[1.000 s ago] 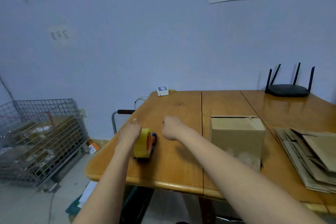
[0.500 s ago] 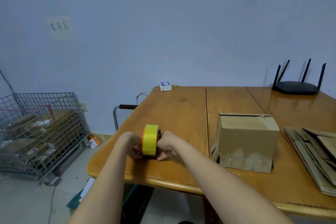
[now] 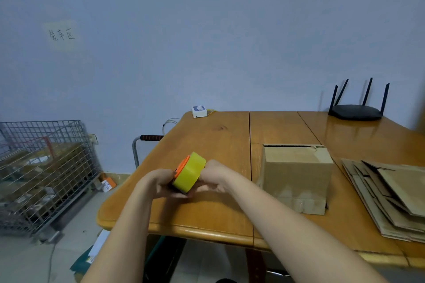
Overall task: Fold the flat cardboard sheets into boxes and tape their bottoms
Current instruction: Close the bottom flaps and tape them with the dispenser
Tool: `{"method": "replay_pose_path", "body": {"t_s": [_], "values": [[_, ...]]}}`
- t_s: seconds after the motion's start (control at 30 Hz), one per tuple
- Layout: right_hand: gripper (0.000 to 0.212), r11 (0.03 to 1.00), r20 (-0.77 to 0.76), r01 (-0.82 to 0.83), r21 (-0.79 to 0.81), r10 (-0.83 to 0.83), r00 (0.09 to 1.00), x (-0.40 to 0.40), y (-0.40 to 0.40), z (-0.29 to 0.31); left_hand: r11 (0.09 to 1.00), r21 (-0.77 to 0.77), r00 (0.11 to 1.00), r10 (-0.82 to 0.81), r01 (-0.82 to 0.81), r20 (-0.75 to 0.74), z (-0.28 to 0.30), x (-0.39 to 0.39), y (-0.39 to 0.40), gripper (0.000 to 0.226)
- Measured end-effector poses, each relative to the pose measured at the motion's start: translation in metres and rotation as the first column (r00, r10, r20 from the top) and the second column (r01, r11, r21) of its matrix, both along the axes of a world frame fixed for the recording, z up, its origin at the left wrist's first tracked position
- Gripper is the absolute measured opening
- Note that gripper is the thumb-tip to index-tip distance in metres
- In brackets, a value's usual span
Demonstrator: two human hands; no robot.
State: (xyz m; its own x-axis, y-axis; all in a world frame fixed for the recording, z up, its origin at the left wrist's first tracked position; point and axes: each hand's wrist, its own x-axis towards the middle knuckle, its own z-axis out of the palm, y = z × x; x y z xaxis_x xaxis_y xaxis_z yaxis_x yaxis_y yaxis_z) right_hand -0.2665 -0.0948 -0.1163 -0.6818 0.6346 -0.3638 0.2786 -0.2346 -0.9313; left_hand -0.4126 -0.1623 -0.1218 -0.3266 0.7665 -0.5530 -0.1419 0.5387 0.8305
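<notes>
A yellow tape roll on an orange dispenser (image 3: pixel 189 171) is held tilted just above the wooden table (image 3: pixel 220 135), between both hands. My left hand (image 3: pixel 158 181) grips its left side and my right hand (image 3: pixel 212 176) grips its right side; the fingers under it are mostly hidden. A folded cardboard box (image 3: pixel 296 174) stands on the table to the right of my hands. A stack of flat cardboard sheets (image 3: pixel 391 193) lies at the table's right edge.
A black router (image 3: pixel 356 112) with antennas sits at the back right, a small white device (image 3: pixel 199 111) at the back edge. A wire cage (image 3: pixel 43 167) with parcels stands on the floor left, a cart handle (image 3: pixel 149 138) beside the table.
Both hands closed around the tape dispenser, lifted it off the table and tilted it. The view dipped slightly; the box and sheets stayed put.
</notes>
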Motion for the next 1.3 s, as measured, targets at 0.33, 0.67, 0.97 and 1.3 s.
{"method": "replay_pose_path", "body": {"t_s": [0.33,0.67,0.97,1.3], "values": [[0.036,0.985,0.098,0.065,0.161,-0.081,0.992,0.03,0.008,0.021,0.999,-0.043,0.997,0.023,-0.027,-0.073,0.016,0.008,-0.002,0.025],[0.053,0.968,-0.037,0.226,-0.112,-0.231,0.972,0.03,0.018,0.022,0.995,0.085,0.986,-0.035,0.049,-0.161,0.036,0.002,-0.02,0.032],[0.047,0.842,-0.38,0.124,-0.525,-0.363,0.851,0.037,0.021,0.044,0.882,0.303,0.923,-0.293,0.361,-0.249,0.058,-0.015,-0.032,0.046],[0.044,0.995,-0.183,0.014,-0.097,-0.032,0.983,0.097,0.043,0.118,0.742,0.359,0.824,-0.505,0.566,-0.255,0.102,-0.001,-0.024,0.051]]}}
